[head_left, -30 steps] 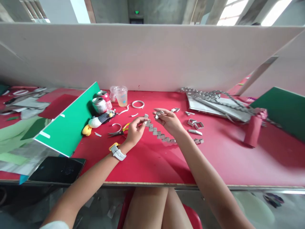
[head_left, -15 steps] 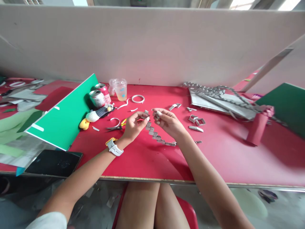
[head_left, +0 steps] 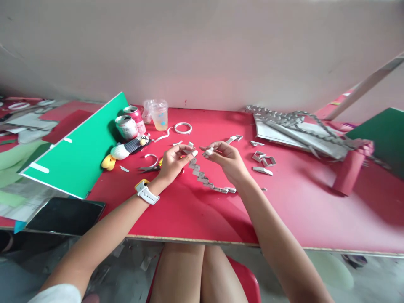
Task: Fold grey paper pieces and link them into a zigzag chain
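Note:
My left hand [head_left: 174, 165] pinches the upper end of a grey folded-paper chain [head_left: 202, 178]. The chain zigzags down from the fingers, and its lower part curves right toward my right forearm. Just to the right, my right hand [head_left: 229, 159] has its fingertips closed on a small grey piece, mostly hidden by the fingers, so its form is unclear. The two hands are close together but apart. Scissors [head_left: 149, 169] lie on the table left of my left hand. Folded grey paper links [head_left: 268, 161] and a flat grey strip [head_left: 262, 171] lie right of my right hand.
A green board [head_left: 75, 147] leans at left beside drink cans [head_left: 126, 127], a plastic cup [head_left: 160, 115] and a penguin-like toy [head_left: 126, 150]. A tape roll [head_left: 183, 128] lies behind the hands. A phone [head_left: 65, 216] is front left; a red bottle-like thing [head_left: 350, 170] stands right.
Both hands still hold their pieces in nearly the same place. The left fingers and chain end have shifted slightly; the camera view has tilted a little downward.

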{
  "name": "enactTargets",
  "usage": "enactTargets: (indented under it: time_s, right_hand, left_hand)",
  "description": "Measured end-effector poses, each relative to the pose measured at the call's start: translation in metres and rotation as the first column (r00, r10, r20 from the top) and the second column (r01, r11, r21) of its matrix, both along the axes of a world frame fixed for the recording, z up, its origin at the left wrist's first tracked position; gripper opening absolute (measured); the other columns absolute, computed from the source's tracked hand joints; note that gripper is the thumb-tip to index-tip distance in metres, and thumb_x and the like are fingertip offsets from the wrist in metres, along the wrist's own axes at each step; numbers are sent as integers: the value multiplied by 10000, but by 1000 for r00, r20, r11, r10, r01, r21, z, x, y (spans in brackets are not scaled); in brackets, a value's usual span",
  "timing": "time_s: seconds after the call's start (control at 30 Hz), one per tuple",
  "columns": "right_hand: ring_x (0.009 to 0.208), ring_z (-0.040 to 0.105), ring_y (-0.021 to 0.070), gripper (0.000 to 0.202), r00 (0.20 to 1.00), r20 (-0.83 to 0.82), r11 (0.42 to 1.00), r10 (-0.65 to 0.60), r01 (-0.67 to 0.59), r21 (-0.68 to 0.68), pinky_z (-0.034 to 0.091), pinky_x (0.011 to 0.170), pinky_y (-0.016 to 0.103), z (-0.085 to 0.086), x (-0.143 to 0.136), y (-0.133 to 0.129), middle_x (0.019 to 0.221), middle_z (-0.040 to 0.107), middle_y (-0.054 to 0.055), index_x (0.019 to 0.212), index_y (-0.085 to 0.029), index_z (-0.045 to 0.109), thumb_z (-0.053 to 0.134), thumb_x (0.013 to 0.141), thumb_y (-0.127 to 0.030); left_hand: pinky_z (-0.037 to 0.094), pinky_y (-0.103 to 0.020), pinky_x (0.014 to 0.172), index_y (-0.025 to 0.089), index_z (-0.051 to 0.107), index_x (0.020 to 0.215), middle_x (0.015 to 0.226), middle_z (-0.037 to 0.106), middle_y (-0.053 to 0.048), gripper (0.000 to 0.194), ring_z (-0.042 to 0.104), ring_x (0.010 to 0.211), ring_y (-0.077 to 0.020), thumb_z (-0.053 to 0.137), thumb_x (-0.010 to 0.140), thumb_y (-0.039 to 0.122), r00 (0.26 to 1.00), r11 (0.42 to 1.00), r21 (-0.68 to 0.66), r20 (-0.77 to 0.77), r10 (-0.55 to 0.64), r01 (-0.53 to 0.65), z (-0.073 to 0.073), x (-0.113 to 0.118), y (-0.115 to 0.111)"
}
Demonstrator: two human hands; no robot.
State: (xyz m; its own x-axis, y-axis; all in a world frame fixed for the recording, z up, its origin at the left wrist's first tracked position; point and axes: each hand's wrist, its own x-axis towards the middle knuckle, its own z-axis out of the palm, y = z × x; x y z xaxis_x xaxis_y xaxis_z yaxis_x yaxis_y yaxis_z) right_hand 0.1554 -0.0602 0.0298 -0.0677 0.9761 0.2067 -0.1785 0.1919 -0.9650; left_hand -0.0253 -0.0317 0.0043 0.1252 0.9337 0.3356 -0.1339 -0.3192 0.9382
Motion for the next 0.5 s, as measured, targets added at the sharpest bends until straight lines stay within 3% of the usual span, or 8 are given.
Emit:
enactTargets:
  time_s: [0.13,0.23,0.37,0.5]
  right_hand:
    - [813,648,136,223,997,53,998,-50,49,25,541,800,306,-1,-4,-1,879,691,28,890,-191,654,739,758,-350]
    - [720,640,123,265,996,35,997,-79,79,-3,556,759,322,-1,-5,-2,812,687,10,984,-204,693,725,770,-358]
    - [783,682,143,311,995,-52,995,-91,89,-39,564,892,389,-2,-3,0,866,716,31,1008,-197,731,766,735,-343]
    - [773,704,169,334,995,-33,995,-96,95,-31,591,852,398,-2,-6,0,855,736,50,940,-166,735,816,673,-348]
  left_hand:
    - [562,-284,729,151,700,948,904,721,-62,315,673,817,-161,784,725,357,990,994,13,-99,-103,105,2,0,-5]
    - [572,-301,769,154,686,955,965,718,-74,329,679,870,-176,801,705,333,989,991,39,-89,-122,125,3,1,-6]
    - [576,-298,749,147,639,873,882,694,-46,299,672,806,-154,806,692,318,991,992,-28,49,-122,123,2,3,-3]
    - [552,-260,712,166,522,760,790,611,25,327,634,739,-112,818,657,260,962,970,-170,239,-133,176,2,5,-1]
